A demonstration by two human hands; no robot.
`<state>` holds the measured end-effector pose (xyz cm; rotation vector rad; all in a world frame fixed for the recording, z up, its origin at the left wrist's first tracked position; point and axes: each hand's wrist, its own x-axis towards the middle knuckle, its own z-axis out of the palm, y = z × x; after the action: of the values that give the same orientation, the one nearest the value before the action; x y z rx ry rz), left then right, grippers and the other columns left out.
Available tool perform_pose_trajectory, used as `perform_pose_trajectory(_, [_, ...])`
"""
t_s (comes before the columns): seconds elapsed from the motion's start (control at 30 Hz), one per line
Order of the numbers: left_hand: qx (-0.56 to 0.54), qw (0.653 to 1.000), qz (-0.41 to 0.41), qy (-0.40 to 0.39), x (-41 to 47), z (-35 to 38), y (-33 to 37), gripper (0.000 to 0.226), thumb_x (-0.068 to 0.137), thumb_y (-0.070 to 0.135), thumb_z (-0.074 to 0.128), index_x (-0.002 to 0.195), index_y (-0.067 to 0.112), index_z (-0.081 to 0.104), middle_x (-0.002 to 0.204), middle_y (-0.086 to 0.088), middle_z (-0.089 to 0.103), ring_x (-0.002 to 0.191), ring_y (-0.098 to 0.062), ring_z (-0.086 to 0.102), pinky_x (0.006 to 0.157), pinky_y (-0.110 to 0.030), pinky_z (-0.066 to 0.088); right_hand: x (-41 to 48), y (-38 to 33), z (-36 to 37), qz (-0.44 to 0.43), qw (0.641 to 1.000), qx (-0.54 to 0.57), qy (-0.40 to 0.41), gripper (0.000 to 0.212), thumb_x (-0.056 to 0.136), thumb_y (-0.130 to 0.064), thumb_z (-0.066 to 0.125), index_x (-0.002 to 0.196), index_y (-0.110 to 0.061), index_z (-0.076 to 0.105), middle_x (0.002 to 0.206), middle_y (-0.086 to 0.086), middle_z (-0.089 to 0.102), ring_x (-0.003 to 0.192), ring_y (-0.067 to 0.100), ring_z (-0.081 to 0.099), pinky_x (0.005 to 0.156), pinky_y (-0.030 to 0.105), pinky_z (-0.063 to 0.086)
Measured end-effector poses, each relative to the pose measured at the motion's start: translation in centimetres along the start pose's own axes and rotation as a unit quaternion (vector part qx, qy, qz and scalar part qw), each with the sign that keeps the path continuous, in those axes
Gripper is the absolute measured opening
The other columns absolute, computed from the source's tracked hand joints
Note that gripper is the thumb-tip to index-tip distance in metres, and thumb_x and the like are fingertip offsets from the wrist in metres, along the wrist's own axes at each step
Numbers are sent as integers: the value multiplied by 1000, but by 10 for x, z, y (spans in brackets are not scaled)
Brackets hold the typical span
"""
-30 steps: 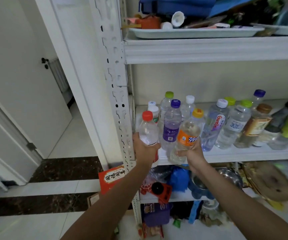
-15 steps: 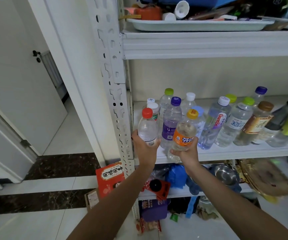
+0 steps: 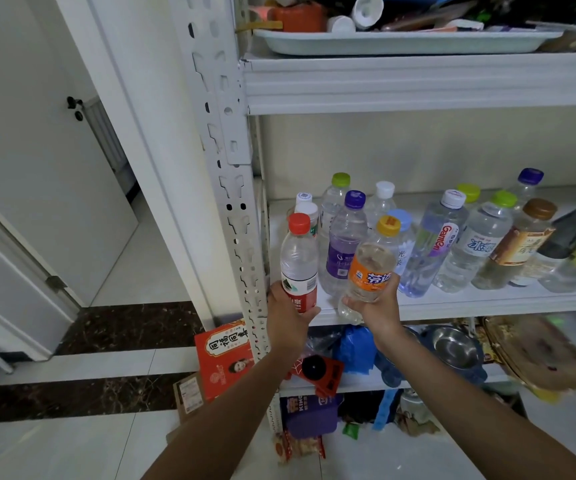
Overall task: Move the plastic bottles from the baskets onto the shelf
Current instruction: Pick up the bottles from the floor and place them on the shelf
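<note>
My left hand (image 3: 288,317) grips the lower part of a clear bottle with a red cap and red label (image 3: 298,261), upright at the left front corner of the white shelf (image 3: 470,303). My right hand (image 3: 378,304) holds a clear bottle with a yellow cap and orange label (image 3: 371,268), tilted a little left, its base at the shelf's front edge. Behind them stand several clear plastic bottles, among them a purple-capped one (image 3: 343,247) and a white-capped one with red lettering (image 3: 433,244). No basket is in view.
A perforated white shelf post (image 3: 231,188) rises just left of my left hand. The shelf above (image 3: 418,81) carries a pale tray (image 3: 401,41) of clutter. Below sit a metal bowl (image 3: 453,344), blue bags and a red box (image 3: 226,358). A door stands left.
Both hands have lifted the bottles slightly and brought them to the shelf's front edge. The orange-labelled bottle leans more to the left. The camera has shifted a little.
</note>
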<state>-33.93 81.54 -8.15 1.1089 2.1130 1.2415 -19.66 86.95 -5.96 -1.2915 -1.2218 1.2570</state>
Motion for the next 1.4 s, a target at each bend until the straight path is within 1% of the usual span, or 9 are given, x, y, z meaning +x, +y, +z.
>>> perform_pose_trajectory(0.07, [31,999,11,3,0,1,1,86,69,27,85,135,9,32,133,-11,48,125,-27,47,102,-42,45,0,0,0,-3,1000,1,-3,75,68,9,78,116,-23,29,108,-3,55,105,19,55,92,37,48])
perform_pose_trajectory(0.17, [19,999,20,-17,-3,3,-2,90,74,21,81,142,7,25,140,-12,41,131,-28,41,108,-46,39,0,1,-1,-3,1000,1,-8,75,69,11,76,117,-21,29,114,3,54,105,19,55,92,36,48])
perform_pose_trajectory(0.3, [12,997,41,-64,-9,2,-11,92,82,4,71,151,9,10,153,-10,27,141,-24,28,116,-35,24,-1,0,0,-7,1000,1,-9,75,69,12,76,116,-22,28,115,3,53,101,16,55,88,31,47])
perform_pose_trajectory(0.43, [17,998,18,-56,-4,2,-13,85,81,8,74,147,13,22,146,-7,41,135,-24,41,111,-44,36,-1,-1,-1,-5,1000,3,-11,75,69,11,76,119,-18,29,119,7,53,106,19,55,89,31,46])
perform_pose_trajectory(0.63, [48,999,-18,3,7,8,-7,78,67,26,85,127,16,36,128,-5,55,120,-26,54,93,-46,51,-3,-2,-2,-1,1000,4,-14,72,70,10,76,117,-17,29,118,7,55,104,18,56,88,30,46])
perform_pose_trajectory(0.83, [56,998,-12,6,13,15,-5,86,68,24,85,135,11,33,134,-9,51,127,-29,48,102,-50,44,-3,-3,-3,-5,1000,5,-18,73,69,11,76,118,-17,29,117,5,54,95,5,56,78,16,45])
perform_pose_trajectory(0.97, [17,1000,20,1,6,16,-11,86,77,12,77,147,10,28,143,-9,45,133,-26,42,110,-48,37,-2,0,-4,-5,1000,9,-18,74,70,10,76,120,-17,30,120,7,55,103,14,56,80,18,46])
perform_pose_trajectory(1.13, [38,999,1,10,9,16,-10,68,81,15,75,139,14,40,134,-6,56,125,-25,52,103,-45,44,-1,2,-4,-2,1000,11,-20,75,69,9,77,119,-20,30,116,3,55,96,0,55,73,14,44])
perform_pose_trajectory(1.4, [86,996,5,11,20,23,-6,65,78,22,77,133,14,43,131,-7,58,122,-26,53,100,-45,45,-1,1,-5,-5,1000,12,-24,75,69,8,78,118,-21,30,113,-1,55,96,0,56,71,14,45])
